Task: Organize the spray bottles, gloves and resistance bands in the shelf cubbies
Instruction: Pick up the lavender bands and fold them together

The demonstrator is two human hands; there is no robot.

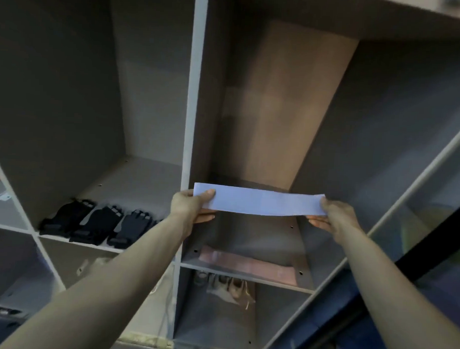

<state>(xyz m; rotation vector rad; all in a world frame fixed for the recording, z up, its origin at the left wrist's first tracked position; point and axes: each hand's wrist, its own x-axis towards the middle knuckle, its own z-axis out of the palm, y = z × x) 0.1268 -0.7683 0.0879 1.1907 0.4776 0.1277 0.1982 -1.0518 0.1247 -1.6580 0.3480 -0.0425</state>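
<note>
Both hands pinch a flat pale-blue resistance band (259, 202) by its ends: left hand (189, 205), right hand (335, 216). Band held level inside right grey shelf cubby (329, 157), above pink band (248, 266) lying on its floor. Black gloves (97, 222) in left cubby.

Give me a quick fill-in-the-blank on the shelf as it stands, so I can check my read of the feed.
1. The light blue band is held stretched flat by ______ hands, the left hand and the right hand, one at each end.
2. The black gloves lie in the cubby to the ______ of the one with the blue band.
3. The band already lying on the shelf board below the blue one is ______ in colour.

Missing words: both; left; pink
</note>
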